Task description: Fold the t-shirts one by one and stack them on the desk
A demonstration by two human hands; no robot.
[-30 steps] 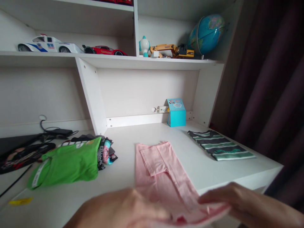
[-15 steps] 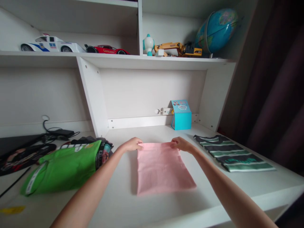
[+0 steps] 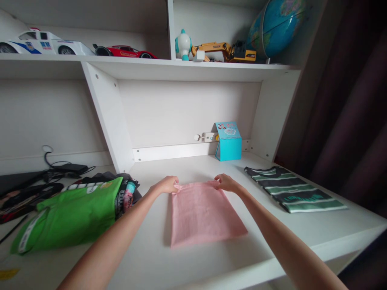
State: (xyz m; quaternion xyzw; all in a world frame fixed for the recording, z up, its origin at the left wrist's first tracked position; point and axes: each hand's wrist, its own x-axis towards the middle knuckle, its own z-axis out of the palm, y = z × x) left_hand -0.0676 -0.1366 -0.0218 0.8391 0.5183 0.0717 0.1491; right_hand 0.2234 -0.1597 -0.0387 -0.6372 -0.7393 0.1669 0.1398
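Note:
A folded pink cloth garment [image 3: 207, 215] lies on the white desktop in front of me, its near edge toward the desk front. My left hand [image 3: 167, 185] pinches its far left corner, and my right hand [image 3: 226, 183] grips the far right corner. Between the two hands the far edge looks slightly gathered. Which kind of garment it is, the folds do not show. Left of it sits a pile with a green folded garment [image 3: 81, 215] on top. A striped green and black T-shirt [image 3: 293, 189] lies folded flat at the right.
A turquoise desk calendar [image 3: 229, 141] stands at the back by a wall socket [image 3: 211, 137]. Cables and a black adapter [image 3: 71, 168] lie at the left. The shelf [image 3: 193, 71] overhead carries toy cars, a toy excavator [image 3: 225, 51] and a globe [image 3: 276, 28].
The view has shifted a little, so most things sit slightly further left and higher. Both hands keep hold of the pink garment's far corners, and its far edge looks more bunched.

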